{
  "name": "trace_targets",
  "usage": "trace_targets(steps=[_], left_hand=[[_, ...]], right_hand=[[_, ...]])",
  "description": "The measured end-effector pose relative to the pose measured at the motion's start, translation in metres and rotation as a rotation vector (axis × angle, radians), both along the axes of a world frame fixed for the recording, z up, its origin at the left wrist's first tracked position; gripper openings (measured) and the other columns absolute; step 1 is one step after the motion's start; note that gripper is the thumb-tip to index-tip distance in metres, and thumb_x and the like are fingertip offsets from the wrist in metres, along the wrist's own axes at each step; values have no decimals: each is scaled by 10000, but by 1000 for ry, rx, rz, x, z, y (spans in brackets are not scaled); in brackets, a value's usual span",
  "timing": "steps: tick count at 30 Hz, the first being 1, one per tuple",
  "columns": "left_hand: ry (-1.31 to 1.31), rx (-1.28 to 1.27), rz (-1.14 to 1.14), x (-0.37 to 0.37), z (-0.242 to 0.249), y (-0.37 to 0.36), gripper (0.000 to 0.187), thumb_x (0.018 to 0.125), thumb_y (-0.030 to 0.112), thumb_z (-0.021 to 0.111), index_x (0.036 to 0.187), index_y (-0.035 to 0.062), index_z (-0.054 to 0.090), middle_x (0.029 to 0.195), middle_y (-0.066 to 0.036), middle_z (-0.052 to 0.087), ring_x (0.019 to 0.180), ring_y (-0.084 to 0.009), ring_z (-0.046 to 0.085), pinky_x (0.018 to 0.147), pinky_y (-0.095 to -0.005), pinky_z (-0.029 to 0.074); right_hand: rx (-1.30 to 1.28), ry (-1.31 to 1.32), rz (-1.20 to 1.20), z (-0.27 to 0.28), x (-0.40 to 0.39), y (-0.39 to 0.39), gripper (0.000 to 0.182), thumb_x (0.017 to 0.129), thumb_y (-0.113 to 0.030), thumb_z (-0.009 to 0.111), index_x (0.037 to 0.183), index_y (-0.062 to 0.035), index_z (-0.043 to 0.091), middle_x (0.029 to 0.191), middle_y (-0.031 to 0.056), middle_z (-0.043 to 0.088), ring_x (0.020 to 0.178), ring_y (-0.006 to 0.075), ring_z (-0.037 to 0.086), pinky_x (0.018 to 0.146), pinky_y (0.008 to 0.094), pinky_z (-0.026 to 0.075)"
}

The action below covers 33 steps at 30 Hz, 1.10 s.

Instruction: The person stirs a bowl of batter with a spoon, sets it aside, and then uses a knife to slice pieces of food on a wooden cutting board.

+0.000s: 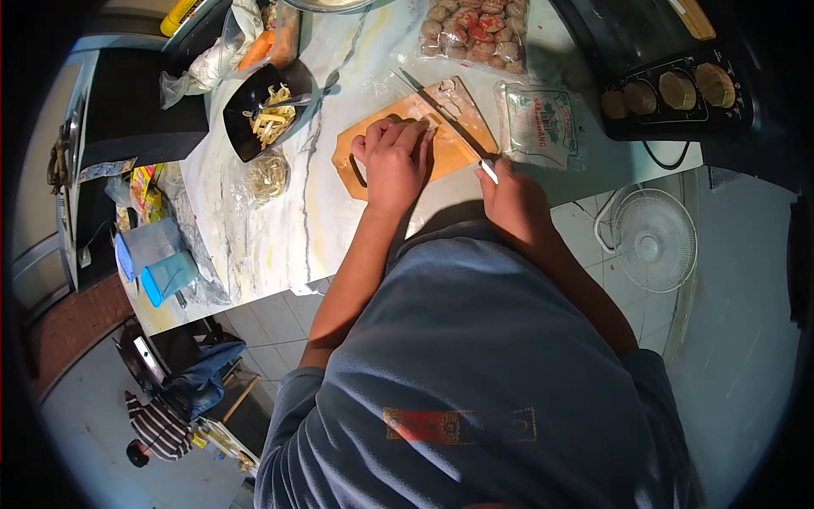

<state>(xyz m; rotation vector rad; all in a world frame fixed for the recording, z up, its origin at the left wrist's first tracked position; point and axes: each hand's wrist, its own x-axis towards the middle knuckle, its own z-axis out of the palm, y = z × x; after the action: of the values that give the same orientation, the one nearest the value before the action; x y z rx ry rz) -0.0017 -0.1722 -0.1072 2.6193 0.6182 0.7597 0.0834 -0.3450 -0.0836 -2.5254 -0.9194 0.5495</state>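
A wooden cutting board (468, 109) lies at the near edge of the marble-patterned table. My left hand (395, 163) rests on it with curled fingers pressed down. Whatever lies beneath those fingers is mostly hidden; a small pale piece shows near the fingertips. My right hand (515, 199) is wrapped around the white handle of a knife (441, 110). The long blade slants across the board, just right of my left fingertips. Pale scraps lie on the board's far right corner.
Left of the board stands a black bowl (240, 127) with sliced pale strips and a utensil. Nearby are a clear bag (267, 176), a bag of meatballs (475, 34), a printed packet (540, 125) and a black appliance with knobs (677, 89). A fan (649, 242) stands below; another person (161, 424) is behind.
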Motion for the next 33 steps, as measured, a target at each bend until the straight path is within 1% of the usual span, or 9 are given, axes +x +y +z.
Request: trace_targets(steps=[5, 7, 11, 14, 17, 19, 22, 25, 33], left_hand=[[0, 16, -3, 0, -1, 0, 162, 809, 165, 727, 962, 110, 717, 918, -22, 692, 977, -241, 549, 842, -423, 303], [17, 49, 11, 1, 0, 0, 180, 802, 171, 750, 979, 142, 732, 915, 12, 696, 947, -194, 577, 829, -402, 318], [22, 42, 10, 0, 0, -1, 181, 802, 170, 750, 981, 142, 735, 913, 15, 695, 944, -192, 574, 827, -402, 319], [-7, -17, -14, 1, 0, -1, 155, 796, 141, 730, 946, 105, 721, 911, -17, 686, 968, -226, 550, 836, -413, 304], [11, 26, 4, 1, 0, 0, 165, 799, 160, 753, 962, 134, 738, 918, 19, 693, 939, -189, 572, 829, -400, 319], [21, 20, 3, 0, 0, 0, 173, 796, 156, 754, 967, 135, 740, 914, 20, 692, 937, -189, 571, 828, -399, 318], [3, -5, -16, 1, 0, 0, 138, 771, 118, 741, 906, 93, 724, 863, -10, 668, 925, -221, 549, 814, -409, 307], [40, 12, -9, 0, -1, 1, 187, 789, 144, 757, 975, 133, 745, 902, 12, 690, 930, -194, 572, 822, -396, 320], [28, 3, -14, 0, -1, 1, 184, 786, 140, 759, 969, 127, 744, 898, 9, 689, 930, -196, 577, 828, -392, 327]], right_hand=[[51, 9, -3, 1, 0, 2, 335, 968, -325, 525, 890, -2, 561, 690, 235, 639, 686, 436, 653, 625, 510, 520], [47, 0, 6, 2, 0, 3, 342, 969, -332, 522, 887, -2, 558, 688, 241, 636, 680, 442, 648, 621, 516, 516], [112, 30, -2, -1, -1, 2, 356, 975, -344, 511, 882, -3, 551, 678, 245, 631, 672, 452, 641, 613, 527, 511], [136, 56, -12, -1, -1, 4, 370, 980, -358, 499, 877, -5, 543, 666, 248, 626, 666, 461, 635, 603, 537, 504], [141, 92, -4, -2, -1, 5, 380, 985, -367, 487, 874, -6, 537, 661, 249, 623, 665, 467, 632, 600, 544, 498], [193, 65, 15, 0, -2, 5, 326, 988, -279, 506, 855, 18, 531, 639, 266, 596, 642, 470, 605, 567, 527, 473], [208, 70, 27, 7, -3, 6, 324, 988, -275, 508, 846, 16, 526, 626, 265, 591, 633, 465, 606, 560, 529, 471], [196, 50, 45, 4, -4, 6, 322, 986, -274, 515, 842, 13, 523, 619, 265, 588, 631, 460, 610, 554, 529, 472], [179, 62, 30, 3, -7, 9, 317, 980, -276, 523, 855, 15, 521, 634, 260, 602, 632, 458, 620, 559, 523, 488]])
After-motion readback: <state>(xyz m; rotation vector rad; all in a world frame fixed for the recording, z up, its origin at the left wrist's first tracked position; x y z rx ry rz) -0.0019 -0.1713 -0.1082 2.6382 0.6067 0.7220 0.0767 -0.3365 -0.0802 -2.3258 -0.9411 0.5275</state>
